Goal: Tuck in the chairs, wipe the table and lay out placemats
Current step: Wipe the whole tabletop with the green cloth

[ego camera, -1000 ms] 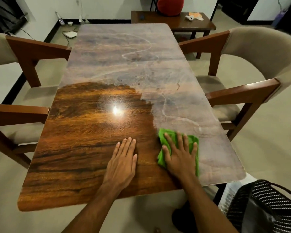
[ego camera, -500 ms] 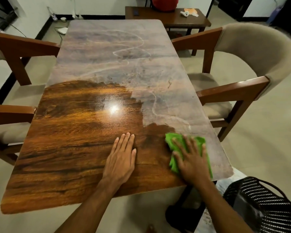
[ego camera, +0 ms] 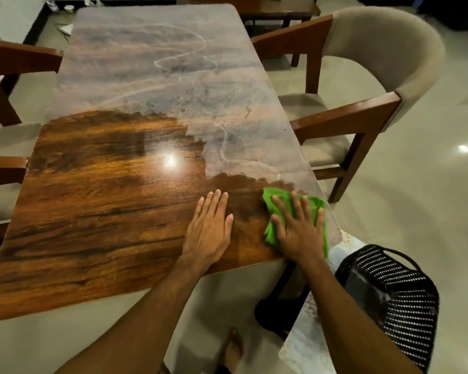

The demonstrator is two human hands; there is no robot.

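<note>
The long wooden table [ego camera: 97, 211] shines dark brown on its near left part. Its far part and right strip carry a dull grey film with swirl marks. My right hand [ego camera: 299, 228] lies flat, fingers spread, pressing a green cloth [ego camera: 270, 201] onto the table near its near right corner. My left hand [ego camera: 210, 225] rests flat on the wiped wood just left of the cloth, holding nothing. A beige wooden armchair [ego camera: 376, 66] stands on the right, its seat partly under the table. Two chairs [ego camera: 16, 58] stand along the left edge.
A black mesh basket [ego camera: 389, 295] sits on the floor at the lower right, next to a pale patterned sheet [ego camera: 308, 346]. A small wooden side table [ego camera: 276, 9] stands beyond the far end. Cables and a white device [ego camera: 65, 28] lie on the floor at the far left.
My right hand has slid the green cloth rightward toward the table's right edge, leaving a newly wiped dark strip. My left hand stayed flat in place. The view has shifted.
</note>
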